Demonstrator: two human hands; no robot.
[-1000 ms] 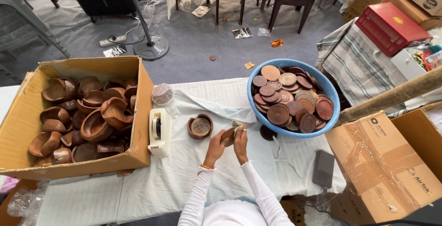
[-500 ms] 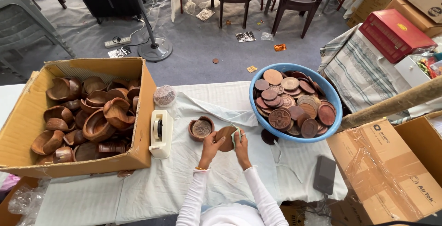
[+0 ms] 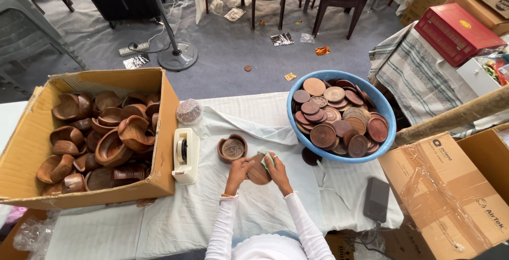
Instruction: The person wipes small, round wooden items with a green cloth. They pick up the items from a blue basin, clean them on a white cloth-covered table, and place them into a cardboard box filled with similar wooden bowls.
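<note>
Both hands meet over the white cloth-covered table (image 3: 159, 228), and between them sits a round, flat, dark brown wooden disc (image 3: 258, 173). The left hand (image 3: 238, 169) cups the disc's left edge, fingers curled around the rim and holding it tilted off the cloth. The right hand (image 3: 277, 169) comes in from the other side, fingers pressed together on a small pale green cloth pad (image 3: 266, 159) that lies against the disc's upper right face. So the disc is caught between the two hands, left gripping, right pressing.

Just up and left of the left hand, a small round brown wooden bowl with a carved disc resting in it (image 3: 232, 148) stands on the cloth, close to the fingers but apart from them. Further left is a cream-coloured tape dispenser (image 3: 185, 155), lying beside the big open cardboard box (image 3: 167, 133) heaped with brown carved wooden bowls (image 3: 106, 138). A clear jar with a speckled top (image 3: 189, 111) stands near that box's corner.

To the right of the hands, a wide blue plastic basin (image 3: 384, 112) holds a pile of round brown wooden discs (image 3: 339, 117), and one dark disc (image 3: 310, 156) peeks out from under its rim. A dark grey flat rectangular device (image 3: 377, 199) lies on the table's right edge, next to a taped cardboard carton (image 3: 440, 196).
</note>
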